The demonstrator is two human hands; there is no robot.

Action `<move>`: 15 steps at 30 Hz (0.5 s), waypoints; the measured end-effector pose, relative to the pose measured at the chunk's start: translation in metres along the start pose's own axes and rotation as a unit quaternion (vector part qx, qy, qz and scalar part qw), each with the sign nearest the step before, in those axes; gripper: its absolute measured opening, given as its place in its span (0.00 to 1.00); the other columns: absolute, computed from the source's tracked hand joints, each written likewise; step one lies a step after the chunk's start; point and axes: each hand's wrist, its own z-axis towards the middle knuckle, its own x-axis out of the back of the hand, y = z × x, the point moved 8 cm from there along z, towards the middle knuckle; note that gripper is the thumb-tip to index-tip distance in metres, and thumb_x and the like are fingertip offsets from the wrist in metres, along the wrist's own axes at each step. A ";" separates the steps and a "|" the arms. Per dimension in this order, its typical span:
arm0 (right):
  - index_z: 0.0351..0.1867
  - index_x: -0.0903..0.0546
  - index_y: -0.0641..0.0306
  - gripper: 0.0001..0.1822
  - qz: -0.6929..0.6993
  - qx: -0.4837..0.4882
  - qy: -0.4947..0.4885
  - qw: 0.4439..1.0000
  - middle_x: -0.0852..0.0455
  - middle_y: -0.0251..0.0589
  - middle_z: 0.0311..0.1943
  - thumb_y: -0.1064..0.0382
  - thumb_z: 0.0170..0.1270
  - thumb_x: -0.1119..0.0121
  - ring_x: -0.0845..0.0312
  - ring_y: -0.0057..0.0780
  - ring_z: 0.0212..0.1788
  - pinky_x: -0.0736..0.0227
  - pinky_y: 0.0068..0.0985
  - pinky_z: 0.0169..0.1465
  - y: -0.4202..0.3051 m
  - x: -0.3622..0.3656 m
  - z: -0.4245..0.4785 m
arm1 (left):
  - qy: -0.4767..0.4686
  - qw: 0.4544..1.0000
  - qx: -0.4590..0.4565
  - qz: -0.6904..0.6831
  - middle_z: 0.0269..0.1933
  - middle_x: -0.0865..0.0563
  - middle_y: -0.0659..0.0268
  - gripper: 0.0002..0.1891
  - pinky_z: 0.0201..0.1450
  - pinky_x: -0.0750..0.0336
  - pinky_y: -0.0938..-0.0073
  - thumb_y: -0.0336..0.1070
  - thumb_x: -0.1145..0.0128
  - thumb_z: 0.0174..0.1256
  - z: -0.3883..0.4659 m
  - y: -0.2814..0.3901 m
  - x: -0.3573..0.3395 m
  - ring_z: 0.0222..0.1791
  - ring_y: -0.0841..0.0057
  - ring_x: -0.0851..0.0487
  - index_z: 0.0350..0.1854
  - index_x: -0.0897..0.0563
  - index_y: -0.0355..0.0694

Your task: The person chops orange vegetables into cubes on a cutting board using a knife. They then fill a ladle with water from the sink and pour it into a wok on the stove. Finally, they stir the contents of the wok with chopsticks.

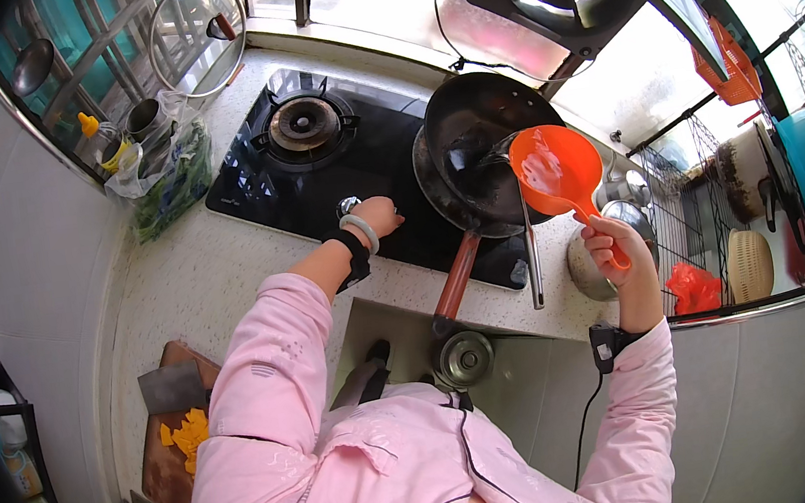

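My left hand point(377, 217) is at the front edge of the black glass gas hob point(370, 169), its fingers curled around a control knob they mostly hide. Another metal knob point(348, 205) shows just to its left. In my right hand point(614, 244) is the handle of an orange plastic dipper point(572, 163), held over the right rim of a dark wok point(483, 143). A pale patch shows inside the dipper; whether it is water or glare is unclear. The wok sits over the right side of the hob, its wooden handle point(458, 275) towards me. A metal-handled utensil point(535, 273) rests in it.
A bare burner point(304, 122) lies at left, beside bagged green vegetables point(175, 177). Nearer me, a cleaver point(172, 387) and cut orange pieces point(190, 436) lie on a wooden board point(167, 480). A metal pot point(589, 266) and wire rack point(689, 193) stand at right.
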 end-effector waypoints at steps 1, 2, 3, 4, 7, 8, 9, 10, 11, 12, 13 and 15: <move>0.45 0.25 0.72 0.09 -0.010 0.004 0.008 1.000 0.24 0.38 0.28 0.68 0.67 0.46 0.35 0.12 0.20 0.44 0.09 0.17 -0.002 -0.002 -0.001 | -0.007 1.000 -0.003 0.001 0.36 0.15 0.47 0.18 0.44 0.24 0.58 0.47 0.41 0.59 0.004 -0.004 -0.003 0.40 0.53 0.16 0.34 0.15 0.32; 0.44 0.25 0.72 0.09 -0.019 0.007 0.016 1.000 0.24 0.38 0.28 0.68 0.67 0.46 0.35 0.12 0.19 0.44 0.09 0.17 -0.004 -0.004 -0.002 | -0.014 1.000 -0.005 0.001 0.35 0.15 0.47 0.19 0.43 0.24 0.58 0.47 0.41 0.59 0.007 -0.008 -0.006 0.39 0.53 0.16 0.33 0.15 0.32; 0.44 0.25 0.72 0.09 -0.028 0.011 0.020 0.999 0.24 0.38 0.28 0.68 0.66 0.46 0.35 0.12 0.19 0.43 0.09 0.17 -0.006 -0.005 -0.003 | -0.017 1.000 -0.013 0.006 0.34 0.15 0.48 0.18 0.43 0.24 0.58 0.47 0.41 0.59 0.009 -0.008 -0.007 0.38 0.54 0.16 0.32 0.15 0.32; 0.43 0.25 0.72 0.09 -0.037 0.015 0.024 0.999 0.24 0.39 0.27 0.68 0.66 0.46 0.35 0.13 0.19 0.43 0.09 0.17 -0.008 -0.005 -0.004 | -0.020 1.000 -0.021 0.011 0.34 0.15 0.48 0.18 0.42 0.24 0.58 0.47 0.41 0.59 0.011 -0.007 -0.007 0.37 0.54 0.16 0.31 0.15 0.32; 0.42 0.25 0.71 0.08 -0.060 0.018 0.034 0.997 0.23 0.39 0.27 0.68 0.65 0.45 0.34 0.13 0.19 0.44 0.10 0.17 -0.014 -0.001 -0.003 | -0.041 0.999 -0.029 0.013 0.29 0.15 0.51 0.17 0.39 0.24 0.59 0.45 0.41 0.58 0.017 -0.005 -0.006 0.33 0.55 0.16 0.28 0.15 0.32; 0.42 0.24 0.70 0.08 -0.068 0.018 0.037 0.997 0.23 0.39 0.27 0.68 0.65 0.45 0.34 0.13 0.19 0.44 0.10 0.17 -0.015 0.001 -0.003 | -0.049 0.998 -0.030 0.012 0.27 0.15 0.52 0.17 0.38 0.23 0.60 0.45 0.41 0.57 0.018 -0.004 -0.005 0.31 0.56 0.15 0.28 0.15 0.32; 0.42 0.24 0.70 0.07 -0.072 0.019 0.042 0.996 0.22 0.38 0.27 0.69 0.65 0.45 0.34 0.13 0.19 0.44 0.10 0.17 -0.016 0.001 -0.002 | -0.064 0.998 -0.024 0.006 0.25 0.15 0.53 0.17 0.37 0.23 0.61 0.45 0.41 0.57 0.019 -0.004 -0.005 0.29 0.57 0.16 0.27 0.15 0.32; 0.42 0.24 0.70 0.07 -0.077 0.021 0.046 0.996 0.22 0.38 0.26 0.69 0.65 0.45 0.34 0.13 0.19 0.44 0.10 0.17 -0.018 0.001 -0.002 | -0.078 0.997 -0.019 0.000 0.24 0.16 0.54 0.17 0.35 0.23 0.62 0.45 0.41 0.57 0.020 -0.004 -0.005 0.27 0.58 0.16 0.26 0.15 0.32; 0.42 0.24 0.69 0.07 -0.082 0.022 0.050 0.995 0.22 0.38 0.26 0.69 0.65 0.45 0.34 0.13 0.19 0.44 0.10 0.17 -0.019 0.001 -0.002 | -0.093 0.996 -0.013 -0.006 0.23 0.16 0.55 0.16 0.34 0.23 0.63 0.44 0.41 0.56 0.021 -0.005 -0.004 0.26 0.59 0.16 0.26 0.15 0.32; 0.42 0.24 0.69 0.07 -0.082 0.023 0.045 0.995 0.22 0.38 0.26 0.69 0.65 0.45 0.34 0.13 0.19 0.44 0.10 0.17 -0.020 0.003 -0.001 | -0.096 0.995 -0.016 0.004 0.22 0.16 0.56 0.16 0.33 0.24 0.64 0.44 0.40 0.56 0.022 -0.003 -0.003 0.25 0.60 0.17 0.25 0.15 0.32; 0.42 0.24 0.69 0.07 -0.081 0.025 0.040 0.996 0.22 0.38 0.26 0.69 0.65 0.45 0.34 0.13 0.19 0.44 0.10 0.17 -0.021 0.005 0.001 | -0.100 0.995 -0.020 0.014 0.22 0.16 0.56 0.16 0.33 0.24 0.65 0.44 0.40 0.56 0.023 0.000 -0.002 0.24 0.61 0.17 0.24 0.16 0.32; 0.41 0.24 0.68 0.07 -0.089 0.028 0.037 0.995 0.22 0.38 0.26 0.68 0.65 0.45 0.35 0.13 0.18 0.44 0.10 0.17 -0.023 0.006 0.003 | -0.109 0.993 -0.020 0.033 0.21 0.16 0.57 0.16 0.32 0.24 0.66 0.44 0.40 0.55 0.026 0.001 -0.003 0.23 0.63 0.17 0.22 0.16 0.33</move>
